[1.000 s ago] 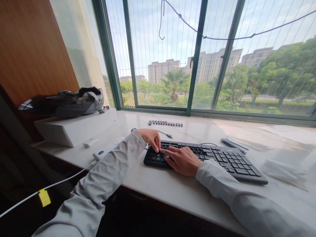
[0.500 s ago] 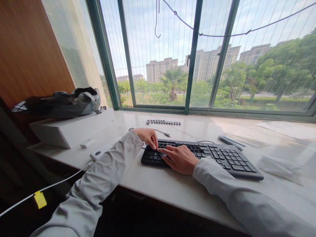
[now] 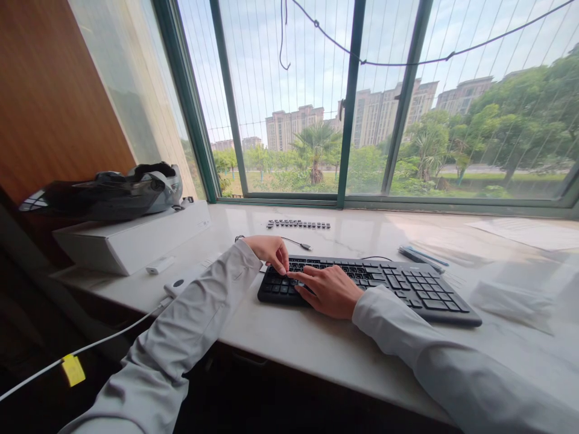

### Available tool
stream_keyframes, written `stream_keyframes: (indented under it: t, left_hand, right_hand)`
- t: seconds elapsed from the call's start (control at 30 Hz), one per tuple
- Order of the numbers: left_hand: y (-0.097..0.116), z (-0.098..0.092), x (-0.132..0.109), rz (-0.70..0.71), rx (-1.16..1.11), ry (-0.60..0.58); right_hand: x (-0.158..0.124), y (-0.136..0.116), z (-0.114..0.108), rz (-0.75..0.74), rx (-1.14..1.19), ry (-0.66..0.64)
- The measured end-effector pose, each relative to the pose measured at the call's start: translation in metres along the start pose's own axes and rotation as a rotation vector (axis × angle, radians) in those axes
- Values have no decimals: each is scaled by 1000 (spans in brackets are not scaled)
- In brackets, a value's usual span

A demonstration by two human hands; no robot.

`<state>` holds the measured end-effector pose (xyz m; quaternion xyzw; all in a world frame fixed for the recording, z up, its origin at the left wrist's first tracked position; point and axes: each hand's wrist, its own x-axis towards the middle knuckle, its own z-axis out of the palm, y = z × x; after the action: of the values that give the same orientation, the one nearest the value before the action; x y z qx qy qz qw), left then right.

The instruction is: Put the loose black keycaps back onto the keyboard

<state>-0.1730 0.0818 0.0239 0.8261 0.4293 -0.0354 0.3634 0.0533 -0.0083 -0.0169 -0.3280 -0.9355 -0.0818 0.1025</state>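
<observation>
A black keyboard (image 3: 436,303) lies on the pale counter, and some of its key places in the letter area look bare of caps. Over its left end my left hand (image 3: 270,248) is bent down, thumb and fingertips pinched together; whatever they hold is hidden. My right hand (image 3: 332,290) rests over the left half of the keyboard, index finger and thumb stretched out and apart. Its index fingertip meets or nearly meets the left fingertips. Behind the keyboard, loose keycaps (image 3: 298,224) stand in rows near the window.
A cable with a USB plug (image 3: 306,246) lies behind the keyboard. On the left are a white box (image 3: 136,241) with a dark visor-like item (image 3: 113,193) on top, and a white power strip (image 3: 174,286). Thin tools (image 3: 423,258) and a clear plastic bag (image 3: 511,304) lie on the right.
Both hands keep almost the same place and pose on the keyboard. The whole view has shifted very slightly.
</observation>
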Motion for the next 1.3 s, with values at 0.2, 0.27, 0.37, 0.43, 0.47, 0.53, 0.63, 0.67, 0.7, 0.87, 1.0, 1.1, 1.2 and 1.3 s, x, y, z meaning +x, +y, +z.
stream_keyframes:
  t: [0.2, 0.27, 0.37, 0.43, 0.47, 0.53, 0.63, 0.67, 0.7, 0.87, 1.0, 1.1, 1.2, 1.3]
  left_hand:
    - [1, 1, 0, -3, -1, 3]
    - [2, 1, 0, -4, 2, 7]
    - [4, 2, 0, -8, 13, 9]
    - [5, 2, 0, -4, 13, 3]
    - [5, 2, 0, 2, 12, 1]
    - [4, 2, 0, 22, 12, 1]
    - [2, 2, 0, 54, 9, -4]
    - [1, 2, 0, 62, 4, -13]
    - [1, 2, 1, 67, -4, -22]
    - [1, 1, -3, 12, 23, -10]
    - [5, -1, -10, -61, 80, -8]
    - [9, -1, -12, -69, 79, 4]
    - [12, 0, -14, -69, 41, 11]
    - [15, 2, -16, -65, 14, 9]
  right_hand:
    - [0, -1, 0, 3, 4, -1]
    - [0, -1, -1, 8, 5, -11]
    - [0, -1, 0, 8, 9, -10]
    - [0, 0, 1, 6, 6, 2]
    - [0, 0, 1, 3, 2, 12]
    - [0, 1, 3, -11, -7, 32]
    - [-1, 1, 3, -35, -10, 55]
    - [-1, 1, 3, -36, -9, 60]
    - [-1, 1, 3, -36, -7, 64]
    - [-1, 0, 0, -41, -1, 50]
    - [-1, 1, 1, -38, 9, 45]
    - [-1, 2, 3, -39, 7, 63]
    - [-1, 2, 4, -49, 1, 83]
    - [-1, 3, 4, -62, 2, 104]
